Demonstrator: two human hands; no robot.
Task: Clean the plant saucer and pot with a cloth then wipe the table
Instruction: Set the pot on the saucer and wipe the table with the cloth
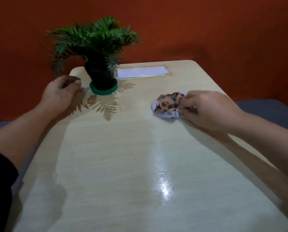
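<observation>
A black pot (100, 76) with a green leafy plant (93, 37) stands in a green saucer (103, 90) at the far left of the pale wooden table (123, 164). My left hand (61, 92) rests on the table's left edge just left of the saucer, fingers curled, holding nothing that I can see. A crumpled orange, black and white patterned cloth (169, 104) lies on the table right of centre. My right hand (207, 111) grips the cloth's right side and presses it against the tabletop.
A flat white folded sheet (141, 72) lies at the table's far edge, right behind the pot. An orange-red wall (207, 30) stands behind the table. Grey upholstery (274, 111) shows beside the table on the right.
</observation>
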